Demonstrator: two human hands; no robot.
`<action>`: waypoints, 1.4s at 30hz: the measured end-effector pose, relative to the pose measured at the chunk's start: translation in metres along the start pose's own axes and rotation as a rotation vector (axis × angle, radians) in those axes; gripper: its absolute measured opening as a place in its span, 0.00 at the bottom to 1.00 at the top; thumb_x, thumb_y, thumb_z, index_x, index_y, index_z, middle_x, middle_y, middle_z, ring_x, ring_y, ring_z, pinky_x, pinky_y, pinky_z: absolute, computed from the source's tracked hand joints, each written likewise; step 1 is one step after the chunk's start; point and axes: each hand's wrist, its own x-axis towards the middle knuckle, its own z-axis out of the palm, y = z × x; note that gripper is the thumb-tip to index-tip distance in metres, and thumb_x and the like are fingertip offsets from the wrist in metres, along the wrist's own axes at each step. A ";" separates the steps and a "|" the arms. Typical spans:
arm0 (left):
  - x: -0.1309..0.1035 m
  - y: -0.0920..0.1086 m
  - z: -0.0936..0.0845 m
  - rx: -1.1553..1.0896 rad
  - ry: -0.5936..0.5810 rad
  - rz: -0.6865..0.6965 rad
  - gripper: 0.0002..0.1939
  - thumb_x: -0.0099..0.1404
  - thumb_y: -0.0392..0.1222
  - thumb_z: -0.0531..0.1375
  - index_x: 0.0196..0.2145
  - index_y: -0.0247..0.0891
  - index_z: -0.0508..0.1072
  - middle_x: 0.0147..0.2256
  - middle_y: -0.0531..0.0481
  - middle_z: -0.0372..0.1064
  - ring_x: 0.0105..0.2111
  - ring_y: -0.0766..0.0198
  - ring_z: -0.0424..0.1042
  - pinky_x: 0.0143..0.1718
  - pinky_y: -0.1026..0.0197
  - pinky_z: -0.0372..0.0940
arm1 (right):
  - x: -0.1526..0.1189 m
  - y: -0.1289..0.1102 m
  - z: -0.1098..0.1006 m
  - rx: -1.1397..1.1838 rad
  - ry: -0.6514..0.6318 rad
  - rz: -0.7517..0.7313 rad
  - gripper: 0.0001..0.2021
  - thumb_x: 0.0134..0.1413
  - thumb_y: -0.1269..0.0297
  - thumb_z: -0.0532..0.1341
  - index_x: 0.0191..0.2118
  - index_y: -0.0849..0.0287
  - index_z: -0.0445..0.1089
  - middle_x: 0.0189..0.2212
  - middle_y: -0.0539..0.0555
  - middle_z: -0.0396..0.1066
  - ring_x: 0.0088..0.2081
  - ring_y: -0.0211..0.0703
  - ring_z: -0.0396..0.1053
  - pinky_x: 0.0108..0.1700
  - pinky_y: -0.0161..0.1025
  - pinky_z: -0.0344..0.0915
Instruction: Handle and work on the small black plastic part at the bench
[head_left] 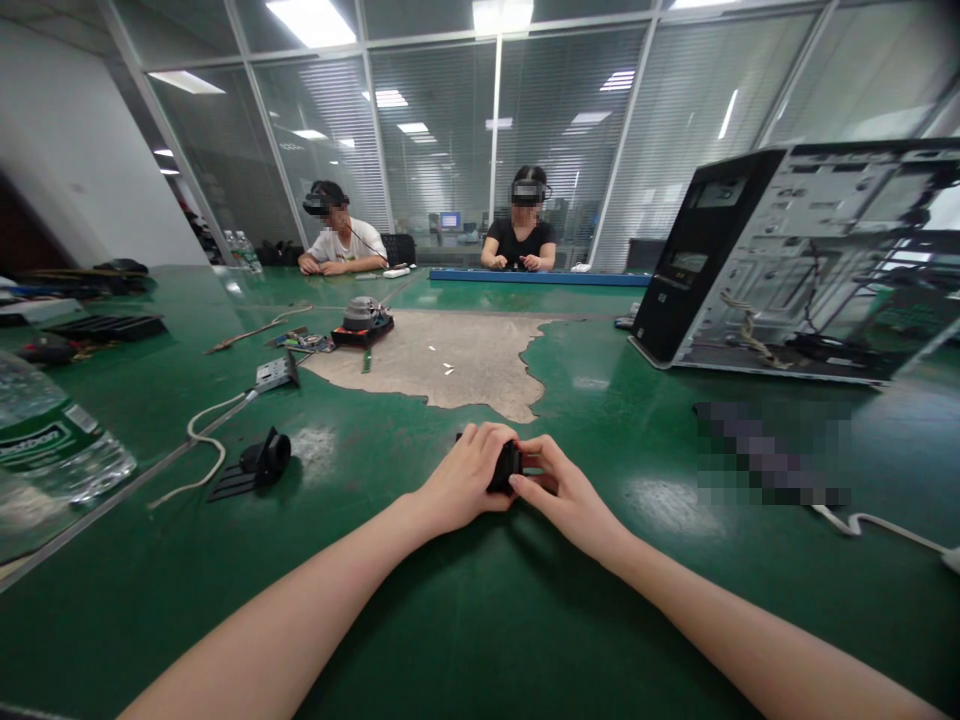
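Observation:
Both hands meet at a small black plastic part [505, 468] low over the green table, in the middle of the head view. My left hand [474, 468] wraps round it from the left and covers much of it. From the right, my right hand [559, 482] pinches its edge between thumb and fingers. What kind of part it is cannot be made out. To the left lies another black plastic piece [264, 460] with a round collar and flat slats. Beyond the hands, a ragged tan sheet [465, 365] bears small white scraps.
An opened computer case [750, 260] stands at the right, near a blurred dark item [769, 455] with a white cable. At the left are a large water bottle [64, 430], a metal bracket [274, 372] and a cooling fan unit [364, 320]. Two people sit across the table [600, 620].

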 end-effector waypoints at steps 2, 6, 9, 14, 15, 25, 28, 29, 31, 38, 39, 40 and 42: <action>0.000 0.000 0.000 0.007 0.006 0.004 0.29 0.49 0.36 0.59 0.47 0.38 0.52 0.45 0.45 0.56 0.43 0.54 0.57 0.43 0.52 0.57 | 0.000 0.001 0.000 0.004 0.021 -0.025 0.08 0.49 0.63 0.56 0.38 0.56 0.60 0.36 0.52 0.63 0.41 0.41 0.65 0.40 0.39 0.66; 0.000 -0.001 0.002 0.000 0.013 0.001 0.28 0.50 0.37 0.59 0.47 0.39 0.51 0.44 0.45 0.56 0.44 0.54 0.57 0.42 0.52 0.57 | 0.001 0.003 0.000 0.011 0.041 -0.020 0.08 0.49 0.63 0.56 0.37 0.56 0.60 0.37 0.52 0.62 0.41 0.40 0.65 0.39 0.38 0.67; 0.001 -0.001 0.003 0.000 0.010 -0.006 0.28 0.49 0.37 0.59 0.47 0.39 0.52 0.44 0.45 0.57 0.43 0.54 0.57 0.42 0.52 0.57 | 0.003 0.003 0.000 0.018 0.043 0.034 0.11 0.48 0.63 0.56 0.39 0.57 0.58 0.39 0.53 0.62 0.40 0.40 0.65 0.39 0.39 0.68; 0.001 -0.001 0.002 0.002 0.004 0.003 0.29 0.48 0.35 0.59 0.47 0.39 0.51 0.45 0.45 0.56 0.44 0.54 0.57 0.43 0.52 0.57 | 0.001 0.001 -0.001 0.000 0.003 0.005 0.10 0.48 0.64 0.56 0.38 0.57 0.59 0.38 0.52 0.61 0.41 0.40 0.64 0.40 0.39 0.67; 0.001 -0.001 0.001 0.003 0.001 0.004 0.29 0.48 0.34 0.59 0.47 0.39 0.51 0.45 0.45 0.56 0.44 0.54 0.57 0.43 0.52 0.57 | 0.000 0.001 -0.001 -0.012 0.007 -0.024 0.10 0.48 0.65 0.57 0.38 0.56 0.59 0.37 0.52 0.61 0.41 0.40 0.64 0.41 0.39 0.67; 0.001 -0.001 0.002 0.015 0.004 -0.015 0.29 0.48 0.36 0.60 0.47 0.38 0.52 0.44 0.45 0.57 0.43 0.55 0.58 0.42 0.53 0.57 | 0.001 0.002 0.000 0.021 0.034 0.030 0.12 0.48 0.63 0.57 0.40 0.56 0.58 0.39 0.53 0.61 0.40 0.40 0.64 0.39 0.40 0.68; 0.001 -0.001 0.001 0.019 -0.002 -0.011 0.29 0.47 0.35 0.60 0.47 0.37 0.52 0.44 0.45 0.56 0.42 0.55 0.57 0.42 0.53 0.57 | 0.000 0.001 0.000 -0.022 0.018 0.009 0.11 0.48 0.65 0.56 0.40 0.56 0.58 0.39 0.53 0.60 0.41 0.40 0.64 0.40 0.40 0.67; 0.001 0.000 0.000 0.018 -0.004 -0.008 0.30 0.47 0.34 0.60 0.47 0.37 0.52 0.44 0.45 0.56 0.43 0.55 0.57 0.43 0.53 0.57 | 0.000 0.001 0.000 -0.032 0.014 -0.017 0.11 0.48 0.66 0.56 0.39 0.56 0.58 0.38 0.52 0.60 0.41 0.40 0.64 0.41 0.40 0.67; 0.001 0.000 0.000 0.016 -0.005 0.000 0.30 0.47 0.34 0.60 0.47 0.38 0.52 0.45 0.45 0.56 0.43 0.55 0.57 0.43 0.53 0.57 | -0.001 0.002 -0.001 -0.042 0.022 -0.073 0.09 0.48 0.67 0.56 0.38 0.56 0.59 0.38 0.52 0.60 0.42 0.39 0.63 0.42 0.39 0.66; 0.002 0.000 0.002 0.015 0.005 -0.008 0.29 0.48 0.36 0.60 0.47 0.38 0.52 0.44 0.45 0.57 0.43 0.55 0.58 0.42 0.53 0.57 | 0.001 0.004 -0.001 -0.001 0.033 -0.025 0.08 0.49 0.65 0.55 0.38 0.56 0.58 0.37 0.52 0.61 0.42 0.40 0.64 0.39 0.38 0.67; 0.002 0.000 0.002 0.015 0.005 -0.014 0.28 0.48 0.36 0.60 0.47 0.38 0.52 0.44 0.45 0.57 0.43 0.55 0.58 0.42 0.52 0.57 | 0.001 0.003 -0.001 0.010 0.030 0.002 0.09 0.49 0.65 0.55 0.39 0.56 0.58 0.38 0.52 0.61 0.42 0.40 0.64 0.40 0.38 0.67; 0.002 0.000 0.002 0.014 0.006 -0.019 0.28 0.48 0.36 0.60 0.46 0.38 0.53 0.44 0.45 0.57 0.42 0.55 0.58 0.42 0.52 0.57 | 0.002 0.002 -0.001 0.013 0.031 0.026 0.10 0.49 0.65 0.56 0.39 0.56 0.58 0.39 0.53 0.61 0.41 0.40 0.64 0.40 0.39 0.67; 0.002 0.000 0.002 0.008 0.007 -0.024 0.28 0.48 0.36 0.59 0.47 0.39 0.53 0.44 0.46 0.57 0.42 0.55 0.58 0.42 0.52 0.57 | 0.002 0.001 -0.001 0.006 0.020 0.048 0.11 0.48 0.65 0.56 0.40 0.57 0.58 0.40 0.53 0.61 0.40 0.40 0.65 0.40 0.39 0.67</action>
